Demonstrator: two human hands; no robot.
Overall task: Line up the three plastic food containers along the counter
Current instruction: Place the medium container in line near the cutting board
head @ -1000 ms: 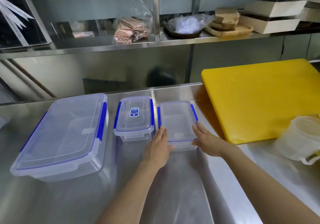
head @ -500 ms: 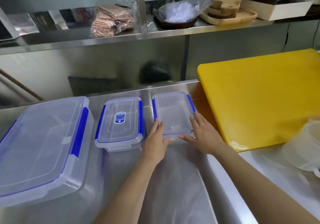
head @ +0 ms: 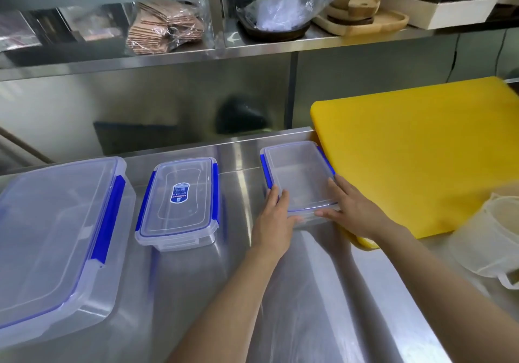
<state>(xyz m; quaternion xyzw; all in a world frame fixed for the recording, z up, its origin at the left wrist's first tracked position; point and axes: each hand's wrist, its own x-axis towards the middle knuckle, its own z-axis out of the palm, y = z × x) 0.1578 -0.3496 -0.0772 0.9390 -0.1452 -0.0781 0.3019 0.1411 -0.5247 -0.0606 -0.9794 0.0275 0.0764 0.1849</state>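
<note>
Three clear plastic containers with blue clips stand on the steel counter (head: 241, 264). The large container (head: 56, 233) is at the far left. The medium container (head: 179, 199) with a blue label stands next to it. The small container (head: 299, 177) is further right, its right side against the yellow cutting board (head: 421, 152). My left hand (head: 273, 219) grips its near left corner and my right hand (head: 354, 208) grips its near right corner.
A translucent white jug (head: 488, 236) sits at the right edge, partly on the board. A steel shelf (head: 252, 51) above the backsplash holds a bagged brown stack (head: 165, 25), a dark dish in plastic wrap (head: 278, 17), wooden boards (head: 362, 8) and white boxes (head: 449, 3).
Both hands have slid the small container to the right, away from the medium one and up against the yellow board. The gap between those two containers has widened.
</note>
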